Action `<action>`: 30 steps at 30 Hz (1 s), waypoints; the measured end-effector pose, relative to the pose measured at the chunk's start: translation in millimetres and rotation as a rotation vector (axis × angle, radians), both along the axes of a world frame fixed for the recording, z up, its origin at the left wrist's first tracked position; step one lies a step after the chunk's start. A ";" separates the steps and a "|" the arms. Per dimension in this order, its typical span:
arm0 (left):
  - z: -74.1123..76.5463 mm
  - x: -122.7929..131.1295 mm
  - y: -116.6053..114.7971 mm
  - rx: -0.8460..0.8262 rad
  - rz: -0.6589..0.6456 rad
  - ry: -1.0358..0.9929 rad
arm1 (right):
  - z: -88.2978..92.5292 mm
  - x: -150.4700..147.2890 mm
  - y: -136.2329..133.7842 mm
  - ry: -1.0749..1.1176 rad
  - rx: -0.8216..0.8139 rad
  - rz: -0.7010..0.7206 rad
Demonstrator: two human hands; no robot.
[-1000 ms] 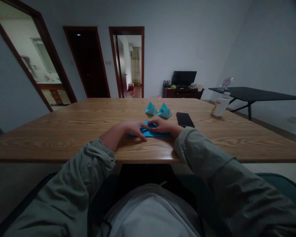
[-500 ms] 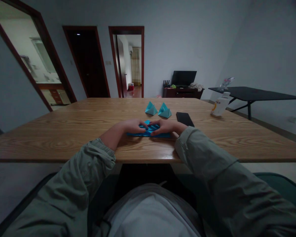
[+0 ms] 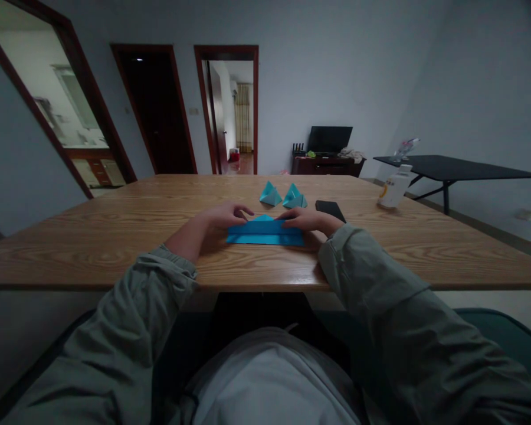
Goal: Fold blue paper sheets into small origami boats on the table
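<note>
A folded sheet of blue paper lies on the wooden table in front of me, a crease running across it and a small peak at its far edge. My left hand touches its upper left corner, thumb and fingers apart. At the upper right part, my right hand has its fingertips together on the paper's edge. Behind the paper stand two folded blue paper shapes, a left one and a right one.
A black flat object lies right of the paper shapes on the wooden table. Farther right stands a white bottle. Beyond are a black table and a screen on a dark cabinet.
My hands have moved apart from the middle of the blue paper to its two sides. More of its surface shows now, lying flatter.
</note>
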State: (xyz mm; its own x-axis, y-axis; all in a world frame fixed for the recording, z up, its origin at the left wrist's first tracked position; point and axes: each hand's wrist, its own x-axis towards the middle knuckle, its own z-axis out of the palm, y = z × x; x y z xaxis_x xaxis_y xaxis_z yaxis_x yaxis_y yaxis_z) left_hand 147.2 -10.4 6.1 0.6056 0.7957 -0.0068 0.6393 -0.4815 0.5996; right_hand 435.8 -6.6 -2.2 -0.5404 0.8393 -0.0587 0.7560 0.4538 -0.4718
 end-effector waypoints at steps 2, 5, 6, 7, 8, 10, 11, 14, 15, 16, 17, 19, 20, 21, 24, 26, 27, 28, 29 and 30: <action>-2.9 -8.8 3.9 -0.006 0.019 -0.006 | -1.4 0.9 -0.5 -0.005 0.014 -0.013; -10.4 -17.9 10.1 -0.018 0.057 -0.022 | -2.8 0.7 -1.9 0.000 0.028 0.011; -12.7 -19.8 11.6 -0.020 0.072 -0.033 | -2.8 0.6 -2.3 0.005 0.032 0.021; -14.5 -21.2 12.7 -0.018 0.085 -0.042 | -2.8 0.5 -2.7 0.012 0.035 0.026; -15.8 -22.0 13.4 -0.008 0.097 -0.047 | -2.7 0.6 -3.0 0.018 0.037 0.027; -16.6 -22.7 13.8 0.034 0.116 -0.039 | -2.4 1.4 -3.2 0.020 0.042 0.023; -16.4 -22.8 13.7 0.059 0.122 -0.030 | -2.1 2.0 -3.3 0.018 0.045 0.021; -15.8 -22.3 13.8 0.109 0.127 -0.012 | -0.9 3.4 -4.0 0.011 0.056 0.033; -16.1 -22.1 14.2 0.112 0.120 -0.010 | -0.4 3.4 -4.7 0.007 0.059 0.039; -16.7 -21.8 14.7 0.107 0.110 -0.012 | 0.1 2.9 -5.6 0.002 0.059 0.040; -17.6 -21.4 15.3 0.093 0.099 -0.017 | 0.5 1.9 -6.8 -0.005 0.056 0.039; -19.5 -20.3 16.3 0.054 0.078 -0.033 | 0.7 -1.4 -9.1 -0.022 0.040 0.041; -20.4 -19.7 16.5 0.035 0.069 -0.043 | 0.5 -3.3 -10.0 -0.031 0.031 0.042; -21.0 -19.1 16.6 0.020 0.060 -0.049 | 0.0 -5.1 -10.7 -0.038 0.024 0.043; -21.5 -17.9 16.1 -0.002 0.039 -0.047 | -2.7 -8.9 -10.4 -0.034 0.030 0.069; -21.2 -18.2 15.8 -0.004 0.047 -0.036 | -4.9 -9.4 -8.7 -0.004 0.039 0.090; -20.9 -18.7 15.9 0.005 0.056 -0.027 | -5.8 -9.2 -7.7 0.005 0.044 0.092; -20.7 -19.3 16.1 0.020 0.068 -0.016 | -6.5 -9.0 -6.9 0.007 0.052 0.084; -20.5 -20.1 16.4 0.038 0.078 -0.005 | -7.0 -8.8 -6.2 0.002 0.062 0.067; -20.2 -20.9 16.7 0.056 0.089 0.008 | -7.3 -8.6 -5.8 -0.008 0.070 0.053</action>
